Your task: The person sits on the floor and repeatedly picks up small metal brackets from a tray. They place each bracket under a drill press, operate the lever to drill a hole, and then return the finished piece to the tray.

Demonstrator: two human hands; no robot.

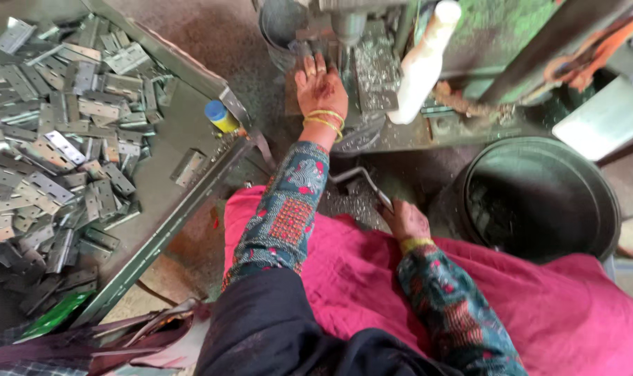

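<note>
Here the left hand [320, 87], ringed at the wrist by thin yellow bangles, lay stretched forward onto the grimy steel bed of the press machine [400, 129], palm down, its fingers [315, 64] straight and close together. They pressed flat on a small grey metal piece [304, 47] just under the dark round ram [347, 26]; whether they pinched it or only steadied it could not be told. That piece lay straight ahead of the fingertips, touching them, with the ram just to the right of it.

The right hand [405, 220] sat much nearer the body, closed around the lower end of a bent grey steel lever [361, 179] whose long axis ran up and to the left, towards the machine. So the left was the nearer hand to the ram.

Well apart to the left lay a heaped pile of flat grey steel hinges [58, 132], and to the right stood a round black bucket [539, 202].
</note>
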